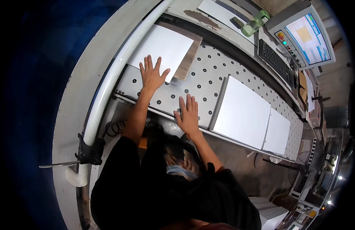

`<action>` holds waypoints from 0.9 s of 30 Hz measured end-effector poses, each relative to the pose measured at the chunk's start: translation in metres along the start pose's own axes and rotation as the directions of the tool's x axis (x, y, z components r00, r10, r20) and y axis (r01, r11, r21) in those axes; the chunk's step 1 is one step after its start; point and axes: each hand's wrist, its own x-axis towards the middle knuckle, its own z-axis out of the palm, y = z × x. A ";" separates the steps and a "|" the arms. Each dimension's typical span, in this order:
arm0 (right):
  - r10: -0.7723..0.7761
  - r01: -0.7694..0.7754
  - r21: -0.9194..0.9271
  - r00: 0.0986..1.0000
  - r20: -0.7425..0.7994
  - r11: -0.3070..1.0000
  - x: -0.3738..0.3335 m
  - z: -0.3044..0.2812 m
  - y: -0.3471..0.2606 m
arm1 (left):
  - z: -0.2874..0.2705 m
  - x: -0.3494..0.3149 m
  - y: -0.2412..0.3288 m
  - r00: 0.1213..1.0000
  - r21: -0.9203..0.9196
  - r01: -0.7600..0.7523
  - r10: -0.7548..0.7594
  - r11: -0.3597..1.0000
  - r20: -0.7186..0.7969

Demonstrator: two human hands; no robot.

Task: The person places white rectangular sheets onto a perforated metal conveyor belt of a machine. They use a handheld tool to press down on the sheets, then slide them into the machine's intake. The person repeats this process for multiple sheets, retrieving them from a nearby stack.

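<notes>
Looking down from the head camera, my left hand [152, 74] lies flat with the fingers spread, palm down on the near right corner of a white panel [162, 48]. It grips nothing and only presses. That panel rests on a brown board [189, 57], which shows along its right side. Both sit at the far left of the grey perforated table [202, 82]. The panel runs away from me, its long axis slanting far and slightly right from my left fingertips.

My right hand [188, 113] is also open and flat, fingers together, resting on the bare table surface near its front edge, holding nothing. The panel lies to the far left of this hand and apart from it, so my left hand is the one on it.

To the right of my right hand, two more white panels [242, 113] lie side by side. Farther off stand a keyboard [276, 63], a lit screen [308, 38] and a green bottle [255, 23].
</notes>
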 end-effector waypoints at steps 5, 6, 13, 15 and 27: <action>0.032 -0.031 -0.021 0.998 0.048 0.999 -0.003 -0.008 -0.001 | 0.014 0.038 0.001 0.999 -0.004 0.043 -0.043 0.999 -0.032; 0.025 -0.024 -0.022 0.999 0.048 0.999 -0.001 -0.007 -0.002 | 0.019 0.047 -0.002 0.998 0.010 0.057 -0.056 0.998 -0.042; 0.008 -0.004 -0.048 0.996 0.089 0.999 0.001 -0.003 -0.001 | 0.036 0.087 -0.005 0.987 0.066 0.160 -0.159 0.985 -0.022; 0.021 -0.018 -0.031 0.995 0.095 0.999 0.000 -0.004 0.002 | 0.036 0.090 -0.006 0.990 0.077 0.144 -0.143 0.987 -0.007; -0.014 0.014 0.001 0.991 0.131 1.000 0.001 -0.011 0.007 | 0.018 0.120 -0.086 0.982 0.144 0.175 -0.182 0.974 0.040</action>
